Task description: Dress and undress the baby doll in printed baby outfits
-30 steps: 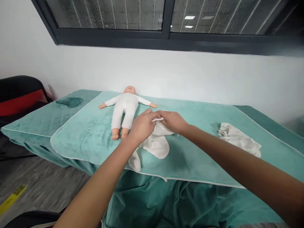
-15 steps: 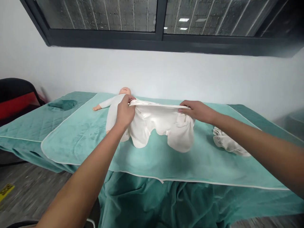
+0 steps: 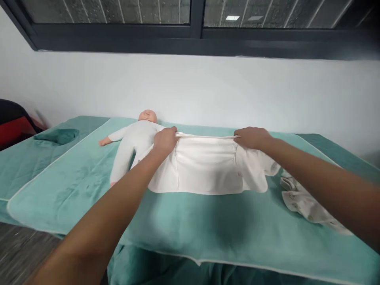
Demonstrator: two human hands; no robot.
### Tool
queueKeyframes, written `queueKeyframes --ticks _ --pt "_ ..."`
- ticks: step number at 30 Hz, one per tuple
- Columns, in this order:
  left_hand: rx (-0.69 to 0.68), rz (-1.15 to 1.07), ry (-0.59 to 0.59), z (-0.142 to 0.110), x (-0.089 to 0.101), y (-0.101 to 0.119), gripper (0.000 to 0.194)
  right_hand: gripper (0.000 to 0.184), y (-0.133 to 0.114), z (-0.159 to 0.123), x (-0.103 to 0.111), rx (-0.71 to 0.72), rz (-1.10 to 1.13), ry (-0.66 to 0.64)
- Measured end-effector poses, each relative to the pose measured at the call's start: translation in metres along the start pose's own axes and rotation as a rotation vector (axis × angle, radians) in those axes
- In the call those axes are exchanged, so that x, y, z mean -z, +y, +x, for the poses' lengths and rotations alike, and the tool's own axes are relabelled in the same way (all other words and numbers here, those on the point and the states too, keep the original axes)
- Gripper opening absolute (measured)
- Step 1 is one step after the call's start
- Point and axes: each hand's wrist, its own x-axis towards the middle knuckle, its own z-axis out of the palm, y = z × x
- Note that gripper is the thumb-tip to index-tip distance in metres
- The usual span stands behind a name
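A white baby garment [image 3: 208,166] is stretched sideways between my two hands, its upper edge taut and the rest hanging over the green mat. My left hand [image 3: 166,140] pinches one end of that edge, close beside the baby doll [image 3: 138,136]. At the other end, my right hand [image 3: 252,137] has its fingers closed on the cloth, with a sleeve-like part hanging below. The doll wears a white suit and lies on its back; my left arm covers part of its legs.
The green mat [image 3: 74,190] covers a table against a white wall [image 3: 190,91], below a dark window frame [image 3: 190,45]. A bunched pale cloth [image 3: 305,202] lies at the right under my forearm. A red and black chair [image 3: 14,126] stands at the far left.
The garment hangs differently: a broad straight lower edge faces me instead of two rounded lobes. My hands are slightly farther apart, and the camera view has moved closer to the mat.
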Motion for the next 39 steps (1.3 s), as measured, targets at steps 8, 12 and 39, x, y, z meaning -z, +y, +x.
queueKeyframes --ticks 8,12,39 --pt "-0.141 0.148 0.009 0.049 -0.074 0.004 0.030 0.042 -0.041 0.053 -0.064 0.133 -0.099 -0.017" --pt "-0.241 0.135 0.171 0.024 -0.086 0.017 0.033 0.053 -0.074 0.040 -0.094 0.446 0.211 0.192" --pt "-0.257 -0.132 -0.022 -0.014 -0.104 0.020 0.034 0.056 -0.063 0.072 -0.137 0.140 0.225 0.157"
